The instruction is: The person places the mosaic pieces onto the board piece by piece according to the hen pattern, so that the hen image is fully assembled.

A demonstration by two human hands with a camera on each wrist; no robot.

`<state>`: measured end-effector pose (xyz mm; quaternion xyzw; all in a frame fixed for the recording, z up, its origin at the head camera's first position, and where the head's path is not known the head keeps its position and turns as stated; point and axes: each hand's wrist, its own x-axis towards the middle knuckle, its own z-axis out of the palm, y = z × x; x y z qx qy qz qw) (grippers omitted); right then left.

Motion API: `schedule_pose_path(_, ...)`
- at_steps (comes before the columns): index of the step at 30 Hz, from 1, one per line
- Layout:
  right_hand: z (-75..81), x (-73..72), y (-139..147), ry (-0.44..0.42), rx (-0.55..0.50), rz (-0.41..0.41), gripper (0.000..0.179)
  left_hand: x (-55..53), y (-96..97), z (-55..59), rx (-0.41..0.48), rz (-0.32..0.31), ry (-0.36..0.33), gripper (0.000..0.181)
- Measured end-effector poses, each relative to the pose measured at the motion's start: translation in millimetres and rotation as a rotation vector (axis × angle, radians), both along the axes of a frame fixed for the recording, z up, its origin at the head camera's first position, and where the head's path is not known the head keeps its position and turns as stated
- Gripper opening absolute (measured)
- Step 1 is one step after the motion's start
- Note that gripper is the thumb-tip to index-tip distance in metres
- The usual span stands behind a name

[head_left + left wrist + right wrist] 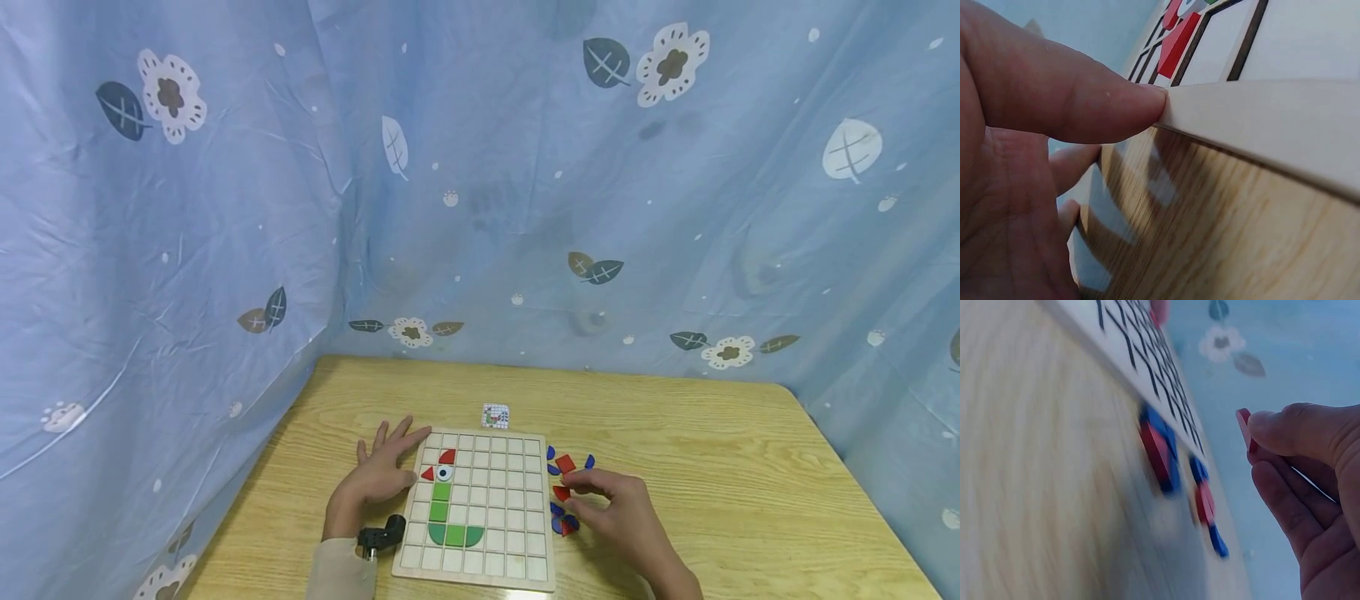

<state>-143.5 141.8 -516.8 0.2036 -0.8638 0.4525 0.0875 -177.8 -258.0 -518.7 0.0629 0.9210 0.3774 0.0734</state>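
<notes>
A wooden grid board lies on the table. My left hand has its fingers spread at the board's left edge, and the thumb touches the rim in the left wrist view. Between thumb and fingertips, my right hand pinches a red rounded piece, held above the table right of the board. Set in the grid are a red quarter-circle, a red triangle, a round eye piece, green squares and dark green quarter-circles.
Loose blue pieces, a red square and a small red triangle lie right of the board. Behind it is a small pattern card. A blue curtain hangs around the wooden table.
</notes>
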Motion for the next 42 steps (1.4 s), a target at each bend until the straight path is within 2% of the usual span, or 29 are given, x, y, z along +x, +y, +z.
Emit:
schedule_pose_path(9, -7.5, -3.6, -45.6, 0.048, -0.033, 0.133, 0.024, 0.2, -1.8, -1.4, 0.022, -0.017, -0.017, 0.082)
schedule_pose_path(16, -8.5, -1.2, -81.9, -0.082, -0.06, 0.194, 0.022, -0.1, -0.7, -1.4, 0.003, -0.007, -0.004, 0.082)
schedule_pose_path(24, -17.3, -0.6, -110.8, -0.126, -0.1, 0.263, 0.021, -0.2, -1.1, -1.8, 0.0, -0.011, -0.005, 0.082)
schedule_pose_path(32, -19.6, -1.4, -127.5, -0.041, -0.064, 0.3, 0.019, 0.5, -0.8, 1.1, -0.002, -0.012, -0.011, 0.083)
schedule_pose_path(38, -19.3, -1.7, -135.2, 0.001, 0.033, 0.278, 0.02, 0.8, -0.2, 3.3, 0.001, -0.008, -0.009, 0.082)
schedule_pose_path(42, -20.0, -1.3, -137.7, 0.015, 0.053, 0.259, 0.021, 0.4, -0.2, 2.4, 0.0, -0.008, -0.01, 0.082)
